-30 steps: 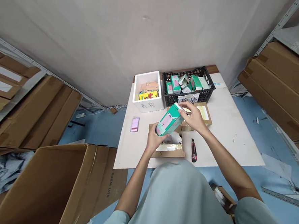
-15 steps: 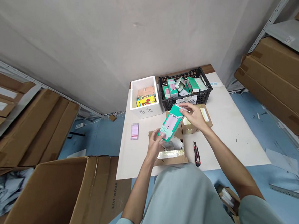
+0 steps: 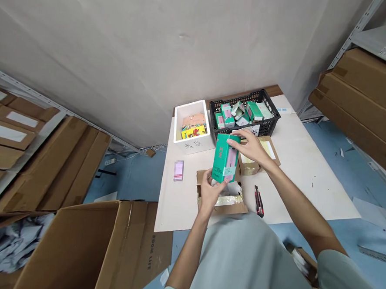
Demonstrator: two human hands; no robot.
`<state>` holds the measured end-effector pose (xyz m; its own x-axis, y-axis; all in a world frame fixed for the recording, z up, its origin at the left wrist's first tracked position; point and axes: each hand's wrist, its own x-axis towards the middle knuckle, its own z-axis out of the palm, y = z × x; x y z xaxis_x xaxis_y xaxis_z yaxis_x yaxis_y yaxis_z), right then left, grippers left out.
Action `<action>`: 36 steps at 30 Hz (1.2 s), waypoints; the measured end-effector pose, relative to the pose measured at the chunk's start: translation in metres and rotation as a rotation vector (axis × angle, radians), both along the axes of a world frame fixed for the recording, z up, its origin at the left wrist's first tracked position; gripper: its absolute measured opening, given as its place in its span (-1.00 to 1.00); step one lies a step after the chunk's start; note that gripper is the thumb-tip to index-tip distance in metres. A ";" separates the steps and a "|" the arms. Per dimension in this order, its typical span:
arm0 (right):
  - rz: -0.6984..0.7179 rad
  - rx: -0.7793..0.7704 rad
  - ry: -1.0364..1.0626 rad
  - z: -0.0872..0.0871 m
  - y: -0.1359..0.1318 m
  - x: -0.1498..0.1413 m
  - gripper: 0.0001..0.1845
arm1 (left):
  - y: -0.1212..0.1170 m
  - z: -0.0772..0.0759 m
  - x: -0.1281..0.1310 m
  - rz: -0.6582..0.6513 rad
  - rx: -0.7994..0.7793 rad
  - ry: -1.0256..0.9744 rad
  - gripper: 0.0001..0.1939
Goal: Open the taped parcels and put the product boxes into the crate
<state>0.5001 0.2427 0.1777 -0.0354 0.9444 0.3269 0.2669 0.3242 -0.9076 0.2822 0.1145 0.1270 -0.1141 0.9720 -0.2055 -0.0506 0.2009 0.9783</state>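
Observation:
A green product box [image 3: 225,158] with a pink picture on one face is held upright between my two hands. My left hand [image 3: 210,189] grips its bottom end, and my right hand [image 3: 249,146] holds its top right edge with the fingers closed on it. Below it lies an opened cardboard box [image 3: 231,208] with tape on its flap and pale wrapping inside. Another cardboard box [image 3: 249,167] with a label sits behind my right hand. To the right rests a red and black utility knife [image 3: 259,201].
A black plastic crate [image 3: 265,129] with several green boxes stands at the table's back, beside a white foam box [image 3: 193,145] holding small packages. A phone-like item [image 3: 178,170] lies on the left. A large open carton [image 3: 131,245] stands left of the table [image 3: 295,177]; shelves flank both sides.
The green box has been turned in my hands, from tilted to upright, and a side face with lettering now shows. Both hands still hold it; the view has shifted slightly.

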 end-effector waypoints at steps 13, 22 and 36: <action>0.062 -0.029 0.253 0.007 -0.003 -0.001 -0.56 | -0.012 -0.017 -0.011 -0.084 -0.099 -0.328 -0.34; 0.082 -0.026 0.166 0.019 -0.012 -0.001 -0.55 | -0.018 -0.014 -0.008 -0.006 -0.076 -0.229 -0.12; -0.008 0.075 0.191 0.029 -0.015 0.004 -0.55 | -0.031 0.014 0.003 0.098 0.000 -0.275 -0.30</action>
